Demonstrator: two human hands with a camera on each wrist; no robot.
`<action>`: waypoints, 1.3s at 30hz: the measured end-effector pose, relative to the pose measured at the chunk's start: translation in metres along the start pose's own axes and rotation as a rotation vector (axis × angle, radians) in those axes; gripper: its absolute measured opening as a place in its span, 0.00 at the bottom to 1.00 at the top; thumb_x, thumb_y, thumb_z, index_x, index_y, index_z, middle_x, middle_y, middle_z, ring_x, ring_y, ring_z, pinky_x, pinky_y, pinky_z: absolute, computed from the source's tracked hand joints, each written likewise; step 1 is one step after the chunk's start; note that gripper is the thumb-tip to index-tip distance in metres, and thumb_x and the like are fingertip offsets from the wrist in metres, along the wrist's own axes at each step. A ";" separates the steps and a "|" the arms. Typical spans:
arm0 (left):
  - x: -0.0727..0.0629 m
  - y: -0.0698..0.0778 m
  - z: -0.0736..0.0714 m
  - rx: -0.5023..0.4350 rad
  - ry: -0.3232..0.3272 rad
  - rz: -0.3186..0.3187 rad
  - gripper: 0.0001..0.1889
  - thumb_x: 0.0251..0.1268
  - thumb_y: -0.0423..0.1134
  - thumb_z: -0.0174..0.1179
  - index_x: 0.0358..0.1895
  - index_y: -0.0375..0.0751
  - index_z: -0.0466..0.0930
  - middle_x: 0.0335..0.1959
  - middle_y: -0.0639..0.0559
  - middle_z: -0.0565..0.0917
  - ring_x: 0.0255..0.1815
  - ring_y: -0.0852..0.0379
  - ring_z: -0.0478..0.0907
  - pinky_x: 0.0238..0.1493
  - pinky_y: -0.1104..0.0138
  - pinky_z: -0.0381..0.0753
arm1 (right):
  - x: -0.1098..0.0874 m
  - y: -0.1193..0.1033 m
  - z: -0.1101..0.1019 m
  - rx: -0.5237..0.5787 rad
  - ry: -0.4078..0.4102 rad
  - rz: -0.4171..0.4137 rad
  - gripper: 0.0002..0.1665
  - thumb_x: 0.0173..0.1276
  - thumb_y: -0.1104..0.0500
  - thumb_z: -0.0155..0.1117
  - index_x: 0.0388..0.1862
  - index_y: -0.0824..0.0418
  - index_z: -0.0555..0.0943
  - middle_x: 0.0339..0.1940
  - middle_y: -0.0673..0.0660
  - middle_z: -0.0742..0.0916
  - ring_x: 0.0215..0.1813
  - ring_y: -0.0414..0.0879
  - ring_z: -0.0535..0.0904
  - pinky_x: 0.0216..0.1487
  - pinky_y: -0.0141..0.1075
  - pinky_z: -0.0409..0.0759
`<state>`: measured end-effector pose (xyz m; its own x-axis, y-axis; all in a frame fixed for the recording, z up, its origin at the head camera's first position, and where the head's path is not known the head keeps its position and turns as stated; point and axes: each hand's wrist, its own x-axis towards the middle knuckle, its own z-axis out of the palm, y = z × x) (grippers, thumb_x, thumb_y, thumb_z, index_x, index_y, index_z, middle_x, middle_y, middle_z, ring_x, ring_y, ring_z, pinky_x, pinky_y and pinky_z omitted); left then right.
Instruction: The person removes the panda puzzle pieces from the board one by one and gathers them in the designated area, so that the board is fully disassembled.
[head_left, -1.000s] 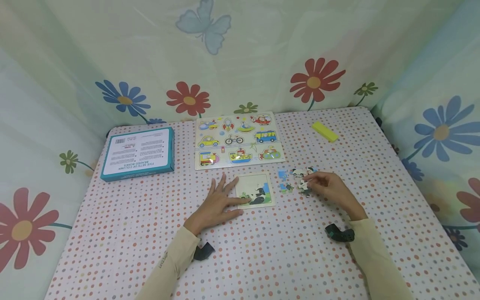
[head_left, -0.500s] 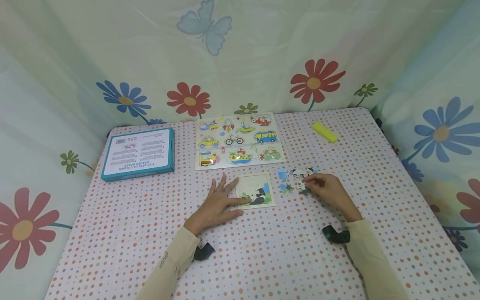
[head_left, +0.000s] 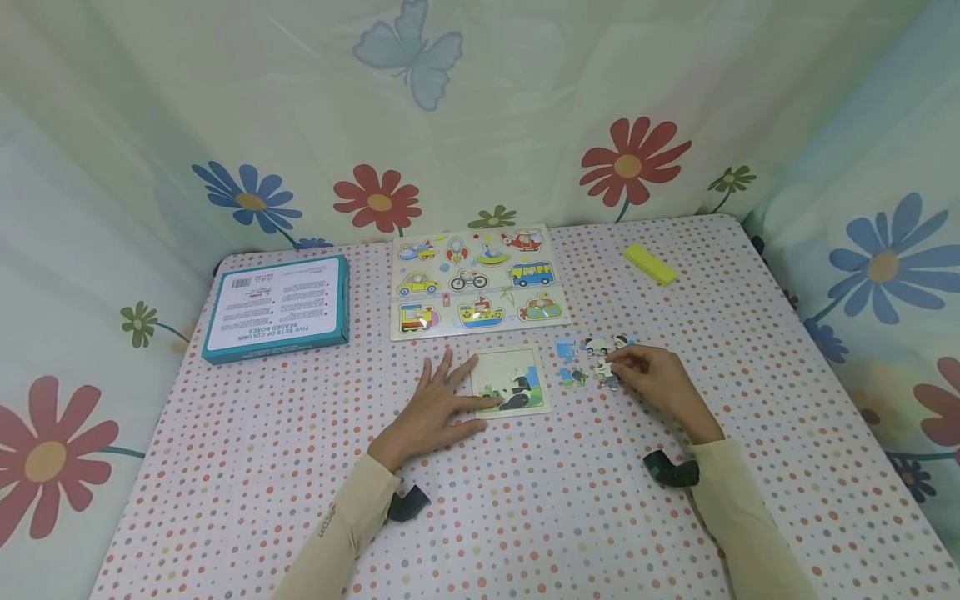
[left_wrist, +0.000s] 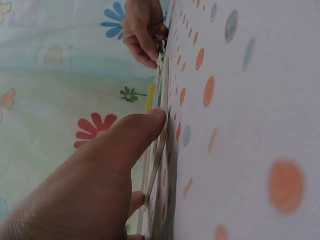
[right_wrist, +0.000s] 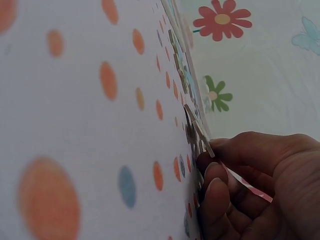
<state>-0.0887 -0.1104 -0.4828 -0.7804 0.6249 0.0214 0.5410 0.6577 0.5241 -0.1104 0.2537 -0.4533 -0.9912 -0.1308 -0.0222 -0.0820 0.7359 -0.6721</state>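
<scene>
My left hand (head_left: 431, 412) lies spread on the cloth, its fingertips on the left side of a small square wooden puzzle tray (head_left: 546, 392). Panda pieces (head_left: 519, 394) fill the tray's lower and right parts; its upper left shows bare wood. To the right of the tray, my right hand (head_left: 658, 385) pinches a panda jigsaw piece (head_left: 604, 374) between thumb and fingers. In the right wrist view this piece (right_wrist: 202, 135) is tilted, one edge raised off the table. Loose pieces lie beside it: two bluish ones (head_left: 572, 377) and a panda-face piece (head_left: 597, 345).
Behind the tray lies a vehicle peg puzzle board (head_left: 480, 289). A teal-edged box (head_left: 276, 307) sits at the back left, and a yellow block (head_left: 650, 264) at the back right. A flowered curtain (head_left: 495, 108) rises along the table's back and sides.
My right hand and forearm have shifted slightly left, and the pinched jigsaw piece has turned a little. The left hand and the tray have stayed in place.
</scene>
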 end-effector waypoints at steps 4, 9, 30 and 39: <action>0.000 0.000 0.000 0.003 0.003 0.004 0.20 0.67 0.62 0.52 0.61 0.75 0.73 0.79 0.52 0.47 0.77 0.39 0.28 0.72 0.41 0.24 | -0.001 0.001 0.000 0.012 -0.006 0.002 0.09 0.68 0.63 0.62 0.44 0.65 0.83 0.25 0.55 0.83 0.21 0.42 0.70 0.18 0.31 0.69; 0.000 0.000 0.000 0.002 0.001 0.005 0.20 0.67 0.62 0.52 0.61 0.75 0.72 0.79 0.52 0.47 0.77 0.39 0.28 0.72 0.41 0.24 | -0.002 0.002 -0.001 0.045 -0.011 0.005 0.10 0.68 0.62 0.62 0.45 0.66 0.83 0.25 0.55 0.83 0.22 0.41 0.71 0.18 0.30 0.70; 0.001 -0.001 0.001 0.001 0.007 0.011 0.20 0.67 0.63 0.51 0.61 0.76 0.72 0.78 0.52 0.47 0.77 0.38 0.29 0.72 0.41 0.25 | 0.023 -0.021 0.007 0.400 -0.144 -0.064 0.17 0.70 0.58 0.61 0.51 0.69 0.80 0.36 0.67 0.84 0.30 0.46 0.79 0.30 0.34 0.80; 0.002 -0.001 0.000 0.002 0.004 0.001 0.20 0.67 0.63 0.51 0.62 0.77 0.72 0.78 0.53 0.47 0.77 0.38 0.29 0.72 0.41 0.25 | 0.039 -0.060 0.057 0.376 -0.267 -0.158 0.11 0.68 0.59 0.63 0.47 0.61 0.84 0.47 0.58 0.86 0.40 0.46 0.81 0.41 0.34 0.79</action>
<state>-0.0903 -0.1100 -0.4831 -0.7813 0.6237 0.0247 0.5419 0.6581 0.5227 -0.1387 0.1668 -0.4565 -0.9044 -0.4232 -0.0546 -0.1369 0.4088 -0.9023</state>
